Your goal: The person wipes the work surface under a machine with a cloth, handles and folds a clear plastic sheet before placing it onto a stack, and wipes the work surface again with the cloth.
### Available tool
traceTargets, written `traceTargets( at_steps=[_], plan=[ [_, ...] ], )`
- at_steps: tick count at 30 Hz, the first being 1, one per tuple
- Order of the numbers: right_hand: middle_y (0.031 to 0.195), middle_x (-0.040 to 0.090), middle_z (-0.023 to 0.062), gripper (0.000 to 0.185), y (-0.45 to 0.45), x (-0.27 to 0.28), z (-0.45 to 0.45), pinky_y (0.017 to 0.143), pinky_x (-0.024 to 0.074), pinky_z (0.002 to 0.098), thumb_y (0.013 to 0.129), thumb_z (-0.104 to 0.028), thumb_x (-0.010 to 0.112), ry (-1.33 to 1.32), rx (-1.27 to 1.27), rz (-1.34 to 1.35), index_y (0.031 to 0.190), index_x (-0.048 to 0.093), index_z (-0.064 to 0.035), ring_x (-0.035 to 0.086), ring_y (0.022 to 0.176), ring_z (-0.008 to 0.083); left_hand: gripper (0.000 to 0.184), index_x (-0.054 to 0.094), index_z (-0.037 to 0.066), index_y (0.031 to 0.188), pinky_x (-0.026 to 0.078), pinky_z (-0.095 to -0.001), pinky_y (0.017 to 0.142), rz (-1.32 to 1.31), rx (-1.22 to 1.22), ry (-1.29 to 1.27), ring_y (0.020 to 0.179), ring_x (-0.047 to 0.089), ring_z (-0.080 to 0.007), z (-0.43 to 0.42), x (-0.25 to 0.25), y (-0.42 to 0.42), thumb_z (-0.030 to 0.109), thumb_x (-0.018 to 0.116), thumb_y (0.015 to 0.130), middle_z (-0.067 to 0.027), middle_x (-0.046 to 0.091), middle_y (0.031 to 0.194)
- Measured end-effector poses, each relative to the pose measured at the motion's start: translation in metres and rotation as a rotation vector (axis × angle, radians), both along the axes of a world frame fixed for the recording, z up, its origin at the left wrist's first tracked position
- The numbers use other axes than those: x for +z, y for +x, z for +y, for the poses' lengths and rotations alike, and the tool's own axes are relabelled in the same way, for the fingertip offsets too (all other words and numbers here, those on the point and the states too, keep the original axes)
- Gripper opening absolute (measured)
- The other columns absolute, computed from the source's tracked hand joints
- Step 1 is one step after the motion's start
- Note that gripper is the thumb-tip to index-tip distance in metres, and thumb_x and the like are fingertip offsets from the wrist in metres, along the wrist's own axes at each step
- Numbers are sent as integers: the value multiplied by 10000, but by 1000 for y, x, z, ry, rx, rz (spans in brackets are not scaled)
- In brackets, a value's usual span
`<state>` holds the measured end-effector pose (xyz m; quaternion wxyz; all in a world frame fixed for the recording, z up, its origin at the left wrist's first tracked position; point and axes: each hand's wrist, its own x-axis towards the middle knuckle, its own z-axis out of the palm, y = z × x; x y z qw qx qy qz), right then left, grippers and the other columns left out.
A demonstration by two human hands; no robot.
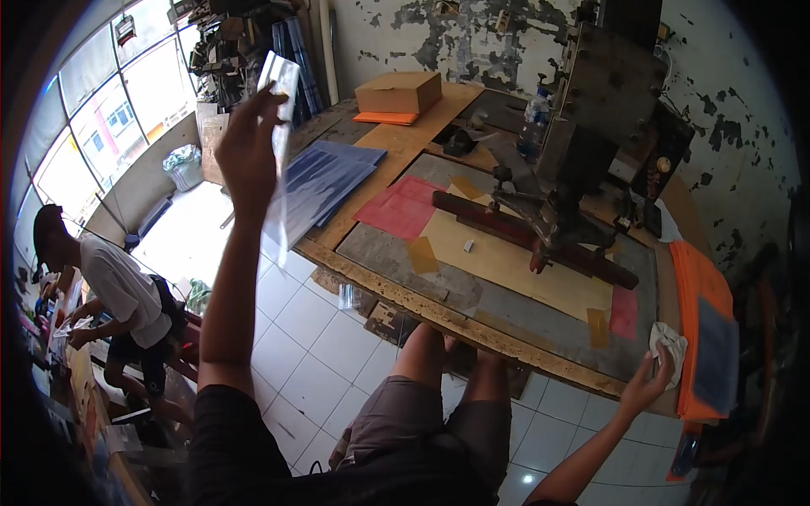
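My left hand point(249, 156) is raised at the upper left, its fingers closed on a clear plastic sheet point(282, 169) that hangs down and shows as a narrow, shiny strip. Below and right of it lies a stack of bluish clear plastic sheets point(342, 173) on the table's left corner. At the table's right edge, my right hand point(645, 386) grips a crumpled white cloth point(669, 347). Between the hands, a yellowish board point(523, 274) with red pieces at its ends is taped on the grey press bed point(396, 270). A small whitish piece point(468, 246) lies on the board.
A heavy press point(582, 126) with a dark bar point(523, 236) stands over the board. Orange sheets point(700, 295) with a blue sheet sit at right. A cardboard box point(398, 94) and a water bottle point(533, 122) are at the back. Another person point(122, 291) works at far left.
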<state>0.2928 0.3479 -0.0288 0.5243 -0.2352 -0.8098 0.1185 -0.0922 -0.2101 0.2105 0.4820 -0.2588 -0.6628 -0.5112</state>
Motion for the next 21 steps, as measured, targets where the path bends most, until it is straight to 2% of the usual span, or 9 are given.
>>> traceTargets(
  at_steps=[1, 4, 5, 7, 9, 12, 15, 18, 21],
  plan=[
    [1325, 701, 148, 274, -3, 0, -21, 1104, 489, 447, 1081, -134, 655, 26, 17, 40, 1308, 694, 15, 644, 1266, 305, 304, 718, -29, 1346, 584, -289, 888, 8, -6, -45, 969, 742, -144, 14, -11, 24, 57, 640, 1066, -110, 787, 1174],
    [1353, 695, 174, 495, -19, 1, -134, 1148, 446, 506, 1089, -395, 643, -218, 447, 117, 1344, 682, 28, 626, 1296, 346, 254, 726, -56, 1239, 574, -318, 891, -32, -261, 6, 965, 730, -188, 65, -68, 86, -17, 600, 1022, -126, 761, 1174],
    [1374, 687, 203, 704, -26, 5, -167, 1189, 411, 517, 1061, -572, 631, -256, 632, 32, 1387, 650, 52, 607, 1344, 364, 291, 712, -59, 1246, 571, -350, 884, 16, -269, -151, 984, 728, -235, 77, -84, 107, -42, 611, 974, -160, 758, 1192],
    [1594, 517, 234, 1074, -36, 2, -229, 1239, 371, 516, 894, -690, 800, -393, 922, -201, 1579, 443, 55, 509, 1480, 381, 370, 713, -57, 1259, 583, -404, 875, -74, -438, -135, 999, 730, -306, 120, -135, 155, -70, 671, 892, -182, 756, 1230],
    [1659, 412, 236, 1216, -50, 8, -259, 1236, 376, 525, 809, -648, 903, -310, 1065, -314, 1633, 337, 44, 459, 1516, 386, 492, 715, 2, 1363, 597, -380, 878, -135, -625, -186, 1014, 744, -292, 163, -168, 200, -48, 727, 874, -157, 747, 1228],
    [1653, 391, 245, 1241, -45, -13, -275, 1248, 362, 533, 794, -571, 949, -529, 1096, -224, 1656, 285, 27, 386, 1570, 393, 550, 709, 59, 1426, 603, -354, 868, -273, -704, -221, 1034, 749, -276, 182, -197, 229, -18, 743, 883, -146, 730, 1229],
    [1617, 427, 238, 1067, -37, -14, -276, 1225, 402, 522, 870, -432, 927, -905, 1160, -221, 1636, 343, 25, 394, 1565, 400, 521, 728, 42, 1395, 609, -367, 880, -372, -744, -170, 1062, 755, -289, 182, -209, 234, -36, 711, 880, -148, 734, 1231],
    [1605, 460, 223, 959, -33, -4, -263, 1161, 495, 466, 971, -147, 819, -424, 1070, -497, 1694, 204, -11, 539, 1462, 355, 494, 742, -13, 1346, 607, -389, 950, -359, -740, -197, 1098, 765, -309, 174, -204, 236, -47, 701, 854, -175, 749, 1225],
    [1524, 556, 217, 713, -32, -8, -260, 1062, 567, 428, 1059, -120, 664, -514, 1092, -386, 1657, 302, 15, 653, 1322, 342, 518, 702, -5, 1397, 598, -416, 960, -261, -778, -219, 1146, 741, -322, 167, -201, 234, 64, 735, 884, -199, 716, 1304]
  ],
)
